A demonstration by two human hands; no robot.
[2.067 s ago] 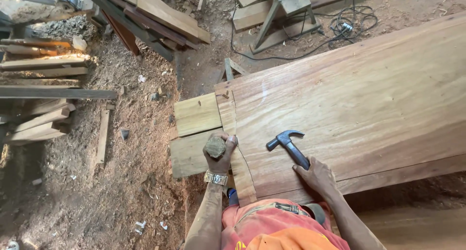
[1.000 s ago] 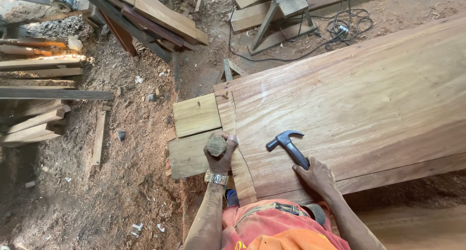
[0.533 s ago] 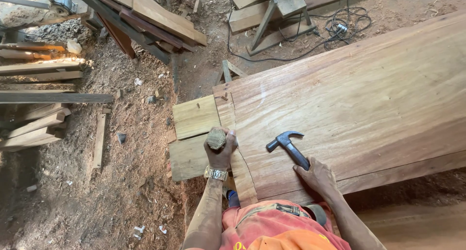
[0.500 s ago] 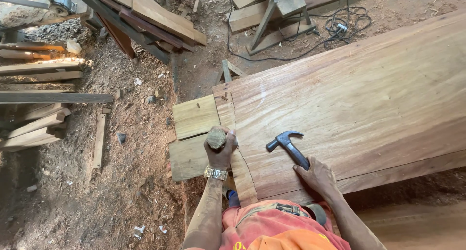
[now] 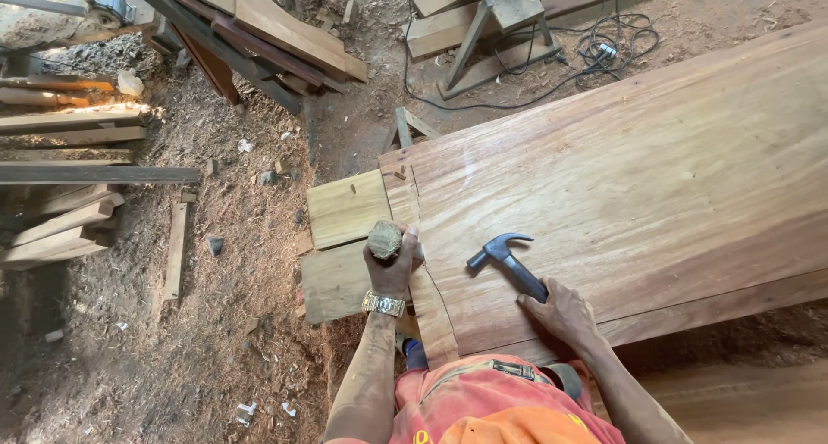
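Note:
My left hand point(image 5: 392, 267) is closed around a short upright tool with a round wooden end point(image 5: 385, 239), set against the left end of a big wooden slab point(image 5: 655, 168). A gold watch sits on that wrist. My right hand point(image 5: 562, 310) grips the handle of a dark claw hammer point(image 5: 507, 261), whose head rests on the slab's surface. A narrow strip point(image 5: 427, 289) along the slab's end runs between my hands. Two paler boards point(image 5: 345, 207) butt against that end, just left of my left hand.
Sawdust-covered ground lies to the left, with stacked planks point(image 5: 65, 134) at the far left and leaning boards point(image 5: 259, 30) at the top. A wooden trestle point(image 5: 496, 21) and a coiled black cable point(image 5: 604, 43) sit beyond the slab. My orange shirt point(image 5: 500, 409) fills the bottom.
My left hand with the round-ended tool has shifted slightly up along the slab's end. The hammer and my right hand stay in place.

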